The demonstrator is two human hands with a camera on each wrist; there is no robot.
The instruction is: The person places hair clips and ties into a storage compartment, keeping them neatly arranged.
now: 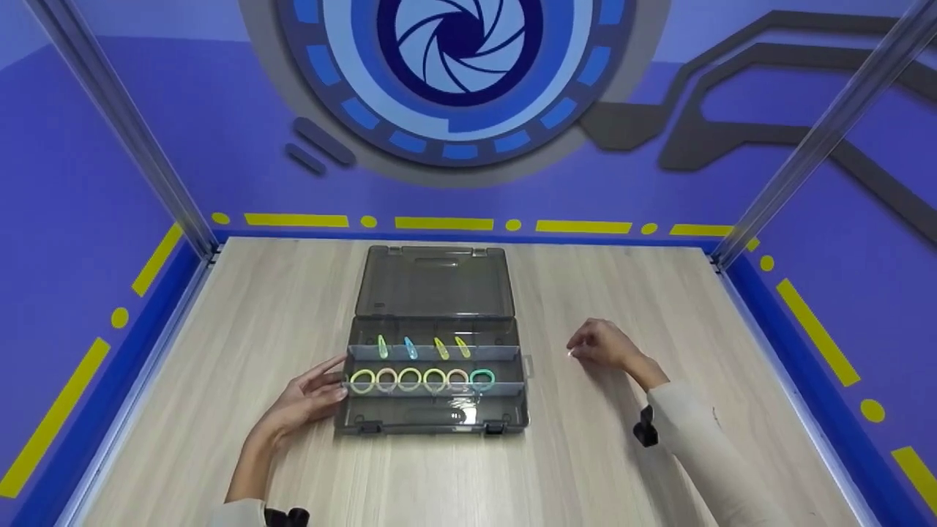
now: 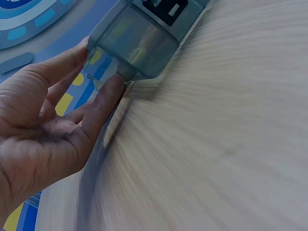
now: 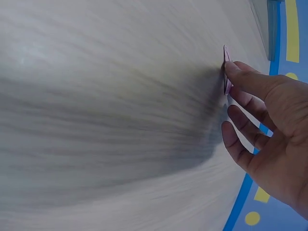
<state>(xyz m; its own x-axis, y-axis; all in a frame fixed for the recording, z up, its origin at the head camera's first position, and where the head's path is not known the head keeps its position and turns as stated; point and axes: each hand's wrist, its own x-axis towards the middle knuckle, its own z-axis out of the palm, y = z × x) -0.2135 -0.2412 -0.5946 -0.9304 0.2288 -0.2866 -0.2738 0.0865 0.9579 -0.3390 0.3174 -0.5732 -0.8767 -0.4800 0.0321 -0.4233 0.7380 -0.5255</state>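
Observation:
A smoky see-through compartment box [image 1: 432, 413] stands on the table with its lid [image 1: 439, 282] folded back. Several snap hair clips, green, blue and yellow, lie in a row in its upper part, such as the blue hair clip [image 1: 411, 348]. Several small ring-shaped hair ties line the middle compartment, among them a teal hair tie [image 1: 482, 380]. My left hand [image 1: 300, 402] touches the box's left side with fairly straight fingers and thumb. To the right of the box, my right hand [image 1: 604, 344] pinches a pink hair clip [image 3: 226, 72] between thumb and forefinger, just above the table.
The pale wooden table [image 1: 585, 468] is bordered by blue panels, with a metal post [image 1: 150, 139] at the back left and another post [image 1: 812, 146] at the back right. A small side tab [image 1: 528, 365] juts from the box's right side.

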